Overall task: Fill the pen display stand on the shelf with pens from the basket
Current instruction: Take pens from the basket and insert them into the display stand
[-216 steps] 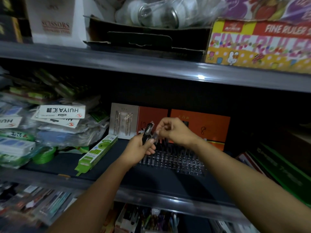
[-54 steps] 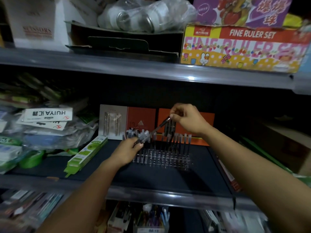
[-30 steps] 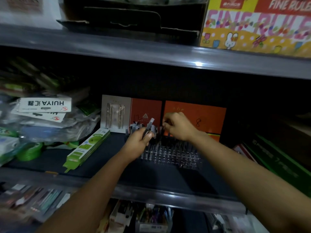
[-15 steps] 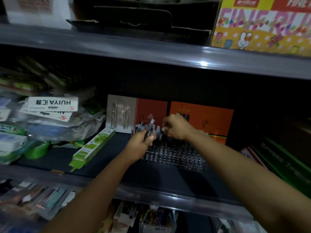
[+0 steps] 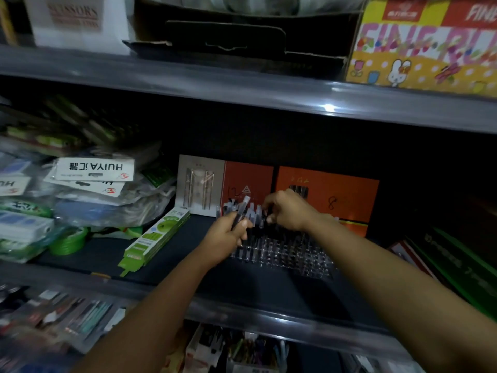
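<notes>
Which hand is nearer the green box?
Left. The left hand, gripping pens, sits just right of the green box; the right hand is farther right, over the stand.

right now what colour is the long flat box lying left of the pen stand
Green and white, clearest in the head view: the box lies on the shelf.

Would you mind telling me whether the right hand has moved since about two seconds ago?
Yes. The right hand has come down from against the orange card to the pen stand.

left hand gripping pens, pen stand
</notes>
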Demonstrator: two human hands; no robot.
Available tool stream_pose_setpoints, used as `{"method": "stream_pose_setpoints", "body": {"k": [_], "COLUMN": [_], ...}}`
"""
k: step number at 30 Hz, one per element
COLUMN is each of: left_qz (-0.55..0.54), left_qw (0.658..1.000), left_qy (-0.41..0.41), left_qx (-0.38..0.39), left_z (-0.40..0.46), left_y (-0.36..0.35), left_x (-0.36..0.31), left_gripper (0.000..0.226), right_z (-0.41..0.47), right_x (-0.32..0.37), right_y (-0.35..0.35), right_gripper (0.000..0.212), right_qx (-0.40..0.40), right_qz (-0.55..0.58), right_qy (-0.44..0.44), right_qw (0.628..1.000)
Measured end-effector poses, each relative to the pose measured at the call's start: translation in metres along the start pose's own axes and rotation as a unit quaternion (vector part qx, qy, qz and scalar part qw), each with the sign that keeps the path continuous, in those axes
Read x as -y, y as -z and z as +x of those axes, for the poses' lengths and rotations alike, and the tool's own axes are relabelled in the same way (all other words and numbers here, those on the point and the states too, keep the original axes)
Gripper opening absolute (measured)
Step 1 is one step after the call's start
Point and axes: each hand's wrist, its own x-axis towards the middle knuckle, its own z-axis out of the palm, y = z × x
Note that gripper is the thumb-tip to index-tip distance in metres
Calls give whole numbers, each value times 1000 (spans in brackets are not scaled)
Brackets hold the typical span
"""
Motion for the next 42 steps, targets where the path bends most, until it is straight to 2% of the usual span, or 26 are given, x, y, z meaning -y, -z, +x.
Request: {"method": "stream_pose_setpoints", "body": {"k": [5,10,14,21,26,31,36,42], "left_qz": [-3,-4,11,66,74,88,51,35], "left_qw": [1000,1000,999,997,996,996,999,999], "left_qy": [-1,-4,-14,2,35,25,12,1], "left_qx": [2,15,31,42,25,1,-3,0], "left_z": [0,-3,-6,-15,-20,-22,-19,-9], "left_y": [-1,-10,-18,-14,-1,7,3,-6], "left_x": [-4,-12,-21,-18,-8,-6,-14,-13], "left_gripper": [19,18,17,18,15,18,27,19], "right_z": [-18,-40,-44,-53,-56,-59,-59,-50], "right_x": [14,33,35,21,6,-3,-3,-5], "right_y": [29,50,51,58,75,83,72,42], "right_gripper": [23,27,14,9,10,10,11,15], "right_qx": [-62,-58,-56,-112,-145,-175,-150,-112], "right_qz": [60,133,116,136,159,152,102,30], "right_qy": [45,107,124,84,47,15,4,21], "right_qw": [995,984,984,981,975,973,983,993]}}
